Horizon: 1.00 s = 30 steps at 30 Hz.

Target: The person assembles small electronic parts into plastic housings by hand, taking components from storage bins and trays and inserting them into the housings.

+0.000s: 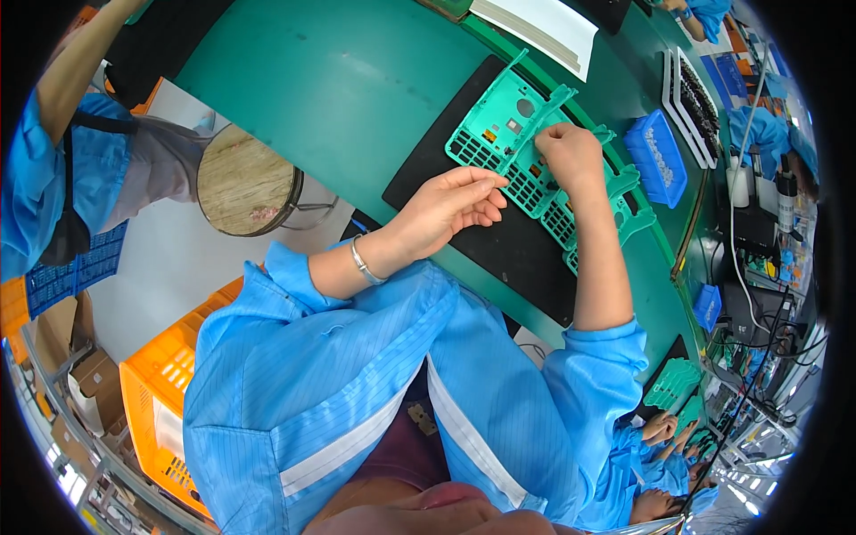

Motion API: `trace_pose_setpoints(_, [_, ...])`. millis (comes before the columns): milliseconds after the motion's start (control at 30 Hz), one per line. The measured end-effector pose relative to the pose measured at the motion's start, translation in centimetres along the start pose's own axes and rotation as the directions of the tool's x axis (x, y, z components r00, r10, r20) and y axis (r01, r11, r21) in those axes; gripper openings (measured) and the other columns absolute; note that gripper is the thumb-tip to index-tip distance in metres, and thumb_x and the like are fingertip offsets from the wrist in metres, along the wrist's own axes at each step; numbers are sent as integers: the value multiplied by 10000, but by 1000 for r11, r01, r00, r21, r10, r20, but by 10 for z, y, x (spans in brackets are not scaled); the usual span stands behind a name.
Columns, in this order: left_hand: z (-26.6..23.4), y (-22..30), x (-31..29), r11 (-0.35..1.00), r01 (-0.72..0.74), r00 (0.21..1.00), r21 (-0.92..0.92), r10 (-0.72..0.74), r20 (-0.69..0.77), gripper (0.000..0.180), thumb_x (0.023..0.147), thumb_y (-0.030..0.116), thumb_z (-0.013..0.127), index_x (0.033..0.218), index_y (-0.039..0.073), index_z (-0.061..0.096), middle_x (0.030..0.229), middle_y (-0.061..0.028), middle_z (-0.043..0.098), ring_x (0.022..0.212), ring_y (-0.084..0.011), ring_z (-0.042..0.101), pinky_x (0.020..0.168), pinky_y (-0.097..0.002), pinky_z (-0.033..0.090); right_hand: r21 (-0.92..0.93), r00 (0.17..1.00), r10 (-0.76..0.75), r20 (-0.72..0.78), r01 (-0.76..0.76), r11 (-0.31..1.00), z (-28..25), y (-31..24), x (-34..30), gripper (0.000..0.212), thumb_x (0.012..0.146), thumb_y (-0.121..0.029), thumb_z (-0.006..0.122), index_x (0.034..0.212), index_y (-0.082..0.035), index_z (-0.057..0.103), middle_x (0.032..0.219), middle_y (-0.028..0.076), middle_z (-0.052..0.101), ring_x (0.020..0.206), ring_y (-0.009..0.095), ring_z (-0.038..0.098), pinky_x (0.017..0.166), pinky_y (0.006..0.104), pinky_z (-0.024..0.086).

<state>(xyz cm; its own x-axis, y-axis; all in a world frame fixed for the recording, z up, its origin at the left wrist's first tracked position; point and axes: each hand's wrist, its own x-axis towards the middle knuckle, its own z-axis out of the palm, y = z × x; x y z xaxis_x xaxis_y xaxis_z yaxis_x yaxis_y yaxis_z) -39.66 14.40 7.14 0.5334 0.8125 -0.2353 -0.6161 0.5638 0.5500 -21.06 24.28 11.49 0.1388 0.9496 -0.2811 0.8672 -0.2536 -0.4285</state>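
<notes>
Green plastic housings (499,111) lie in a row on the black mat (513,259) on our desk (312,80). Our left hand (450,209), thumb and forefinger drawn together, is at their gridded side; our right hand (572,159) bends over the row, fingers bunched. Our hands are apart; we cannot tell whether either grips anything

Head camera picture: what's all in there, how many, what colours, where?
Green lattice parts: several, green, mat and lower right
Mat: one, black, centre
Worktable: one, green, beneath mat
White stack: one, white, top
Blue bins: at least two, blue, right
Stool: one, brownish, left
Crates: at least two, orange and blue, left
Coworkers: several, blue, both edges
Clutter: many, mixed, far right
Jacket: one, blue, bottom
Left hand: one, bare, over mat
Right hand: one, bare, at parts
</notes>
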Motion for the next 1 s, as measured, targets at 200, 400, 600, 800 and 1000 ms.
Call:
trace_pose_setpoints(200, [2,2,0,1000,17,1000,14,-17,11,247,968,189,451,1135,31,543,923,-28,573,838,-94,561,777,-241,462,-5,997,-15,81,15,1000,-10,-1,6,206,692,-209,588,770,-46,685,720,130,660,698,275,638,680,369,500])
trace_pose_setpoints(400, [0,0,0,999,31,1000,25,-31,-3,250,968,187,451,1140,31,541,916,-29,572,838,-95,562,786,-246,464,-252,973,-210,-91,182,950,11,-4,0,204,735,-214,563,764,-42,669,744,165,649,727,338,625,680,413,496])
trace_pose_setpoints(600, [-6,17,-6,999,-19,995,44,23,-101,254,956,194,475,1144,37,543,728,10,508,596,-53,462,537,-184,390,-135,830,-474,-295,455,880,24,20,-38,268,761,-39,556,1012,-45,651,908,131,613,805,319,601,701,393,492])
trace_pose_setpoints(800, [-20,74,12,880,-114,943,461,242,-229,332,953,233,478,1207,24,523,594,83,315,496,-13,258,422,-170,199,-495,689,-653,-316,468,732,33,20,-41,333,703,8,557,1025,-23,633,887,88,572,802,260,567,672,347,491])
trace_pose_setpoints(1000, [-20,72,37,305,153,944,940,236,-230,427,887,249,510,1224,-13,519,770,-78,612,668,-141,563,628,-297,470,-515,719,-638,-277,450,730,30,33,-48,366,677,6,553,1036,-9,619,862,98,548,800,259,558,673,343,487])
